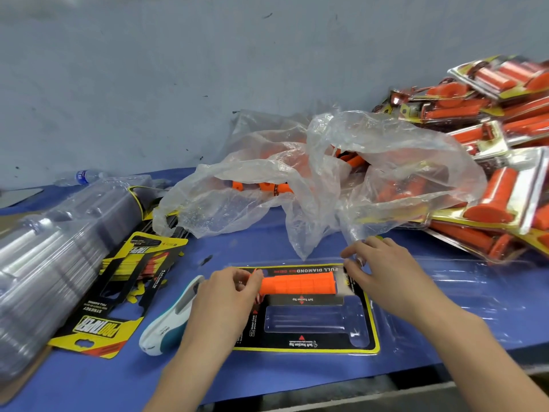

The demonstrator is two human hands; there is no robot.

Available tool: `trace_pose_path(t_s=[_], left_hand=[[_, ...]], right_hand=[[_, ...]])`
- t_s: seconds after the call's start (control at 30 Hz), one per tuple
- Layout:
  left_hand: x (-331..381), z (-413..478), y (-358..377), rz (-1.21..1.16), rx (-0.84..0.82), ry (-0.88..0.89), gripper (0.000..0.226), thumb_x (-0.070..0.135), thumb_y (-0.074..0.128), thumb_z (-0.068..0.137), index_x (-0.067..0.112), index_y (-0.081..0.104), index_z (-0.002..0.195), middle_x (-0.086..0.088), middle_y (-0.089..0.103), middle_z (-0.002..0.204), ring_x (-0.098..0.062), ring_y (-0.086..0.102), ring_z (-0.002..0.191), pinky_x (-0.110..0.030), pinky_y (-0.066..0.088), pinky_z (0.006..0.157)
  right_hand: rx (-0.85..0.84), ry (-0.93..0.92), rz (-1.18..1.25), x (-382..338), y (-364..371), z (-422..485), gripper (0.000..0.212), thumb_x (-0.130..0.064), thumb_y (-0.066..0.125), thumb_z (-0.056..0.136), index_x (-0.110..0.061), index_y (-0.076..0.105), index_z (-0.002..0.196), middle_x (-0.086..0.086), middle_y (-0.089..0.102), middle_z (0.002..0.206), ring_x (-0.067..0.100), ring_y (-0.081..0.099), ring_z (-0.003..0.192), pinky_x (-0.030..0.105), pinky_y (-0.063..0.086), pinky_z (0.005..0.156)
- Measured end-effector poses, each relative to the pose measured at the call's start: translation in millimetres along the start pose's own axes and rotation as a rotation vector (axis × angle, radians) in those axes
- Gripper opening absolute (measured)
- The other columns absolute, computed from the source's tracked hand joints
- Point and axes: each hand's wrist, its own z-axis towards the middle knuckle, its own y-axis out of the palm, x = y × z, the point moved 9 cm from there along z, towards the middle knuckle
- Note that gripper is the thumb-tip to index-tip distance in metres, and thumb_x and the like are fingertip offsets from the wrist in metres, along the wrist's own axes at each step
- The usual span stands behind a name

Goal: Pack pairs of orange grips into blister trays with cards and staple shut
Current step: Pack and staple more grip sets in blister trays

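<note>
A clear blister tray [416, 316] lies open on the blue table, with a black and yellow card [309, 343] in its left half. One orange grip [297, 283] lies in the card's far pocket. The near pocket [306, 322] holds nothing. My left hand [225, 295] pinches the grip's left end. My right hand [377, 263] has its fingers curled over the grip's right end and the card's far corner. A white and teal stapler [169, 322] lies just left of the card.
A crumpled clear bag [297, 179] with loose orange grips sits behind the tray. Packed blister packs [490, 150] are piled at the right. A stack of clear trays [47, 257] and spare cards [118, 292] lie at the left. A water bottle [83, 176] rests by the wall.
</note>
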Motion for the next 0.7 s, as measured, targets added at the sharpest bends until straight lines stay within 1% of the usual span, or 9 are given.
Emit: trace_pose_path(t_s=[0.1,0.2,0.27,0.33,0.43,0.53,0.6,0.67,0.7], left_hand=[[4,1,-11,-0.057,0.066,0.037,0.024,0.053,0.05,0.094,0.036,0.058,0.079,0.021,0.056,0.067,-0.012,0.057,0.08,-0.029,0.038,0.069],[12,-3,-22,-0.1,0.126,0.083,0.019,0.049,0.049,0.095,0.037,0.056,0.082,0.021,0.057,0.071,-0.015,0.058,0.082,-0.031,0.038,0.069],[19,-5,-27,-0.105,0.146,0.114,0.018,0.045,0.048,0.096,0.037,0.056,0.082,0.017,0.06,0.076,-0.01,0.06,0.079,-0.029,0.04,0.063],[32,-8,-31,-0.121,0.152,0.156,0.019,0.042,0.049,0.097,0.039,0.054,0.078,0.018,0.062,0.075,0.0,0.058,0.074,-0.017,0.038,0.06],[65,-14,-34,-0.174,0.133,0.277,0.018,0.04,0.051,0.097,0.045,0.055,0.08,0.019,0.064,0.074,0.008,0.057,0.08,-0.013,0.039,0.062],[114,-14,-27,-0.284,0.071,0.434,0.015,0.037,0.051,0.097,0.043,0.062,0.088,0.026,0.064,0.082,0.006,0.058,0.079,-0.013,0.042,0.059],[151,2,-13,-0.371,0.002,0.494,0.017,0.029,0.051,0.098,0.037,0.065,0.093,0.028,0.064,0.083,0.002,0.059,0.074,-0.013,0.042,0.06],[186,23,9,-0.407,-0.082,0.506,0.021,0.02,0.051,0.098,0.034,0.067,0.093,0.022,0.067,0.081,0.0,0.062,0.078,-0.024,0.05,0.072],[205,33,19,-0.405,-0.117,0.506,0.025,0.016,0.048,0.097,0.032,0.067,0.093,0.019,0.068,0.084,-0.005,0.064,0.085,-0.031,0.054,0.081]], right_hand=[[-0.043,0.02,-0.009,2,2,1,0.03,-0.043,0.038,0.101,-0.035,0.057,0.122,-0.012,0.057,0.118,0.016,0.045,0.114,0.032,0.036,0.1],[-0.077,0.03,-0.006,2,2,1,0.031,-0.042,0.036,0.102,-0.033,0.056,0.123,-0.012,0.059,0.12,0.017,0.048,0.114,0.034,0.038,0.098],[-0.121,0.046,-0.008,3,4,1,0.032,-0.043,0.035,0.102,-0.033,0.054,0.126,-0.011,0.059,0.124,0.018,0.049,0.114,0.035,0.039,0.097],[-0.17,0.052,-0.026,3,5,2,0.036,-0.043,0.036,0.102,-0.032,0.05,0.133,-0.009,0.059,0.127,0.02,0.05,0.117,0.035,0.04,0.098],[-0.194,0.064,0.007,3,0,7,0.038,-0.043,0.039,0.101,-0.03,0.049,0.136,-0.008,0.06,0.129,0.02,0.051,0.119,0.032,0.038,0.099],[-0.134,0.135,0.373,9,-16,17,0.036,-0.045,0.048,0.098,-0.03,0.055,0.13,-0.009,0.062,0.122,0.012,0.057,0.11,0.03,0.045,0.094],[-0.04,0.18,0.65,17,-32,26,0.037,-0.043,0.052,0.096,-0.03,0.055,0.13,-0.01,0.061,0.119,0.006,0.059,0.103,0.026,0.049,0.085],[0.079,0.243,0.87,29,-52,34,0.039,-0.041,0.056,0.095,-0.028,0.055,0.132,-0.009,0.061,0.121,0.004,0.059,0.103,0.023,0.048,0.081],[0.145,0.281,1.017,37,-61,37,0.036,-0.039,0.058,0.094,-0.027,0.057,0.128,-0.007,0.062,0.122,0.007,0.061,0.105,0.025,0.049,0.084]])
